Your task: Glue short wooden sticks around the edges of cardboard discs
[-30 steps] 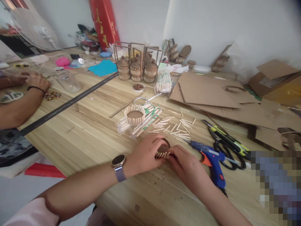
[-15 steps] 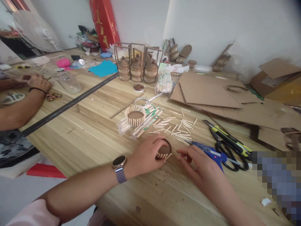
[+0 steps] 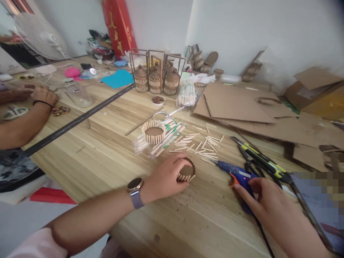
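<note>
My left hand (image 3: 168, 176) grips a small round brown disc (image 3: 188, 171) by its edge; short pale sticks stand along the disc's near side. At the right, my right hand (image 3: 264, 195) is at a blue glue gun (image 3: 233, 170) with an orange trigger, thumb by the trigger and fingers partly spread over the handle; whether it grips is unclear. Short cut sticks (image 3: 211, 143) lie scattered beyond the hands. A ring of upright sticks on a brown base (image 3: 154, 132) rests on wrapped sticks (image 3: 142, 143).
Black scissors (image 3: 251, 165) and a yellow-black cutter (image 3: 264, 161) lie behind the glue gun. Cardboard sheets (image 3: 239, 102) cover the back right. Lidded baskets (image 3: 172, 80) stand at the back. Another person's hands (image 3: 44, 95) work at the left; a phone (image 3: 317, 204) is at the right edge.
My right hand has moved right, away from the disc, to the glue gun, whose orange trigger now shows. My left hand still holds the disc in nearly the same place.
</note>
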Motion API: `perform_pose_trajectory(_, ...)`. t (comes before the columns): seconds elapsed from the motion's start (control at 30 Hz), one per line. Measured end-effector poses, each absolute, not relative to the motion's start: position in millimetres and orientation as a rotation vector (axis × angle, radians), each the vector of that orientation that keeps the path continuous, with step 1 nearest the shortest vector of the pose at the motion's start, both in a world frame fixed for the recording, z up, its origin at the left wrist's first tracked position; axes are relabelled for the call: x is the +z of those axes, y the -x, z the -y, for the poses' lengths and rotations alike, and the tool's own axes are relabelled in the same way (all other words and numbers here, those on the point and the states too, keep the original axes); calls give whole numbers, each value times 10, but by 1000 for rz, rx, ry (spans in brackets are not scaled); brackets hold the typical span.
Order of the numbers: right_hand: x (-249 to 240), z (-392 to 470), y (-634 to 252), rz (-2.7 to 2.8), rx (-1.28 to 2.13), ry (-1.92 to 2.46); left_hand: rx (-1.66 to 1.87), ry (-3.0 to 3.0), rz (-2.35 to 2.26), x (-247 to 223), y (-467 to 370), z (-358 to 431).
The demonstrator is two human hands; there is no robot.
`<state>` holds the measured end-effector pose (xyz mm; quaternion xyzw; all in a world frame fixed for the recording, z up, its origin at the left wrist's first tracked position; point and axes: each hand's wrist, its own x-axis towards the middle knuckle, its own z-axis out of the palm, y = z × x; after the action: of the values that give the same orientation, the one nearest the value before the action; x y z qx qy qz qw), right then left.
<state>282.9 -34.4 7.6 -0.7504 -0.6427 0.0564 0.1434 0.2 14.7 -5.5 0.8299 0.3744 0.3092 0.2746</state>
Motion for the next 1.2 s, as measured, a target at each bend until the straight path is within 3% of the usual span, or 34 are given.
perform_pose_trajectory(0.43, -29, 345, -2924, 1805, 438, 2054, 867, -2360, -1218, -37, -93, -64)
perform_pose_trajectory(0.9, -70, 332, -2874, 1613, 549, 1990, 897, -2268, -1036, -34, -90, -48)
perform_pose_trajectory(1.2, 195, 342, -2625, 1228, 810, 1858, 892, -2281, -1004, -74, -66, -61)
